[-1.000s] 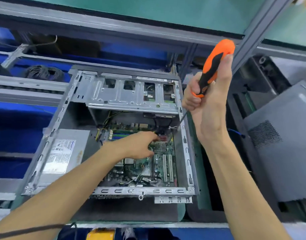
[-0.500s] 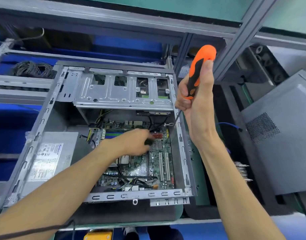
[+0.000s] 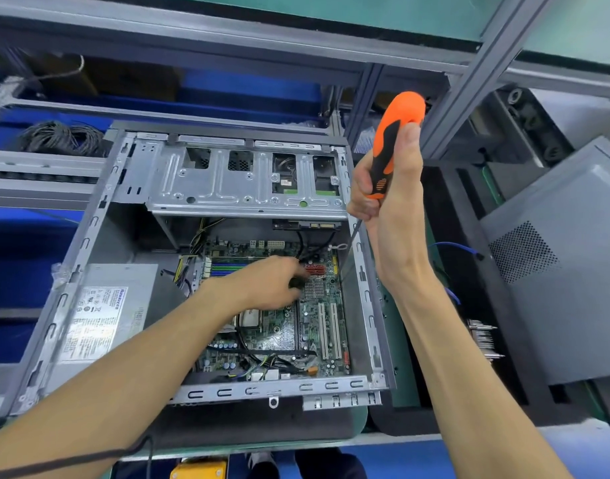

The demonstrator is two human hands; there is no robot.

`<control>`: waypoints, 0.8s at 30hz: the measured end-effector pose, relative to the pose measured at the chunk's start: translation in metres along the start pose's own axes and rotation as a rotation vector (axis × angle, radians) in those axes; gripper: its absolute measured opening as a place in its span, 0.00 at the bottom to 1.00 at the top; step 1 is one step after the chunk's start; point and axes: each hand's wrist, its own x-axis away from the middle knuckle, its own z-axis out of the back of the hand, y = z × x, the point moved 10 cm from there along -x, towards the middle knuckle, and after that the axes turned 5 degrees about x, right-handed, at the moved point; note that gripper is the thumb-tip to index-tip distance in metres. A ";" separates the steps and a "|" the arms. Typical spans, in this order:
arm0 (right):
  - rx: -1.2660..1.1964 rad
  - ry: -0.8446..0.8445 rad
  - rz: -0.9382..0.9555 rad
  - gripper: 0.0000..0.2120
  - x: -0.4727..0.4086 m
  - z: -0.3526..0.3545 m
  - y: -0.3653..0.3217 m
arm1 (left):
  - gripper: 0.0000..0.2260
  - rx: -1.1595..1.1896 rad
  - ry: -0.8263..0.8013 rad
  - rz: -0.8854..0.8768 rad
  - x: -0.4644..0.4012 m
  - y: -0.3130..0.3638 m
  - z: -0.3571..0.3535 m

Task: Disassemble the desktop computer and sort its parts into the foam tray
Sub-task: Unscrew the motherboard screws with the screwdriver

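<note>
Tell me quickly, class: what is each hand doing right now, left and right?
Left hand: inside the computer case, fingers curled on a small dark part over the motherboard.
Right hand: gripping the orange screwdriver.

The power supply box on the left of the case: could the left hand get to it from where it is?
Probably yes. The power supply lies uncovered in the open case, and the left hand is beside it on the circuit board.
</note>
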 end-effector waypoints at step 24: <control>-0.068 0.021 0.019 0.27 0.001 0.003 -0.003 | 0.21 0.001 0.007 -0.018 -0.002 -0.003 -0.002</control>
